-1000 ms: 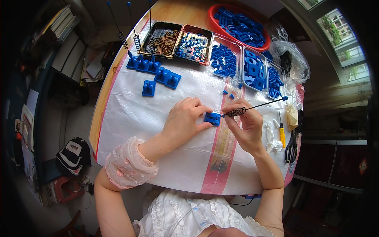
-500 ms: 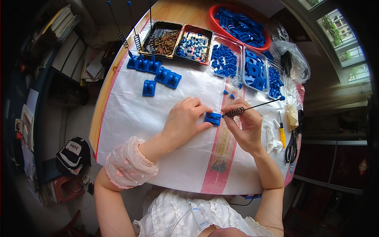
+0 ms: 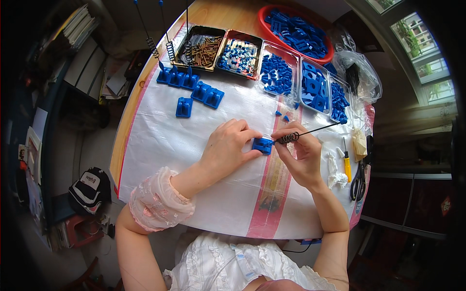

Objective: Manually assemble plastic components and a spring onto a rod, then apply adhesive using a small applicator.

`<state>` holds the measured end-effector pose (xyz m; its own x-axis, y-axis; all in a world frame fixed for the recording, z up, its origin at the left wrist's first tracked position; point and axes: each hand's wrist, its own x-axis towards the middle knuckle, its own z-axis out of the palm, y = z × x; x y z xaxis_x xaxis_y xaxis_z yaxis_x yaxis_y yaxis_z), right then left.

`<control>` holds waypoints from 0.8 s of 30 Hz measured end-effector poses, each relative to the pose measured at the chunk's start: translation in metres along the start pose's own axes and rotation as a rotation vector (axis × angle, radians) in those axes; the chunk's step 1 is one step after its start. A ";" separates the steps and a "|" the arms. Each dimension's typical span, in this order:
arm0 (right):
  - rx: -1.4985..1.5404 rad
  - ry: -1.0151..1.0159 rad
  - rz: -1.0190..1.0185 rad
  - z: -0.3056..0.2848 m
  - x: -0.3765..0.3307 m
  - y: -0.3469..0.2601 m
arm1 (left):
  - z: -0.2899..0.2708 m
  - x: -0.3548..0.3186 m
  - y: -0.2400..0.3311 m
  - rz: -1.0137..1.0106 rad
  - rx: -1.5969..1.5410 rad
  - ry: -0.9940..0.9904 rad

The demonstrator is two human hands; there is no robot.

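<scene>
My left hand (image 3: 229, 145) is closed on a small blue plastic base (image 3: 262, 146), its thumb and fingers at the left side of the piece on the sheeted table. Between the fingertips of my right hand (image 3: 302, 157) is a black coil spring (image 3: 289, 137) with a long thin rod and a blue tip. The spring's left end meets the right side of the base; whether it is inserted is too small to tell. Several finished-looking blue bases (image 3: 183, 80) sit at the upper left, some with upright spring rods. One separate blue base (image 3: 184, 107) lies just below them.
Along the back stand a tray of brass-coloured screws (image 3: 206, 50), a tray of small blue and white parts (image 3: 239, 56), clear boxes of blue pieces (image 3: 276, 73) and a red basin (image 3: 330, 50). At the right lie a yellow screwdriver (image 3: 347, 167) and black scissors (image 3: 358, 182).
The blue tip of the spring rod has shifted slightly left and down. Both hands keep nearly the same place and grip.
</scene>
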<state>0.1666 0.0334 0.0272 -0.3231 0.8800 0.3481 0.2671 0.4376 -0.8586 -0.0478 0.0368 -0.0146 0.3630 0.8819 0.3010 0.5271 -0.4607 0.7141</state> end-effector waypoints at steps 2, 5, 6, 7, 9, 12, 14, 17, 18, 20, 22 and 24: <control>0.012 0.004 0.011 0.000 0.000 -0.001 | 0.001 0.000 0.000 0.005 0.000 0.003; 0.021 0.007 0.018 -0.001 -0.001 0.000 | 0.000 0.000 0.000 0.000 0.002 -0.001; 0.024 0.006 0.018 0.000 -0.001 0.000 | 0.000 0.000 0.000 -0.001 0.001 0.000; 0.026 0.003 0.020 0.000 -0.001 0.001 | 0.000 0.000 -0.001 -0.002 0.000 0.002; 0.027 0.000 0.022 0.000 0.000 0.001 | 0.000 -0.001 -0.001 -0.001 -0.003 0.005; 0.038 0.005 0.031 -0.001 -0.001 0.000 | 0.002 0.000 -0.001 0.003 -0.009 0.009; 0.034 0.011 0.028 -0.001 -0.001 -0.001 | 0.002 0.000 -0.001 0.005 -0.006 0.013; 0.030 0.014 0.043 -0.001 -0.002 -0.001 | 0.001 0.000 -0.001 0.000 -0.001 0.010; 0.028 0.016 0.051 -0.001 -0.002 -0.002 | 0.001 0.000 -0.001 0.002 -0.002 0.011; 0.028 0.018 0.056 -0.002 -0.002 -0.002 | 0.001 0.000 -0.001 0.007 -0.004 0.011; 0.030 0.019 0.058 -0.002 -0.002 -0.001 | 0.001 0.000 -0.001 0.002 -0.007 0.008; 0.035 0.019 0.054 -0.002 -0.002 0.000 | 0.001 0.000 -0.001 0.001 -0.008 0.006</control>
<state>0.1693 0.0317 0.0273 -0.2912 0.9059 0.3076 0.2521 0.3828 -0.8887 -0.0474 0.0369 -0.0157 0.3587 0.8819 0.3059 0.5206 -0.4610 0.7186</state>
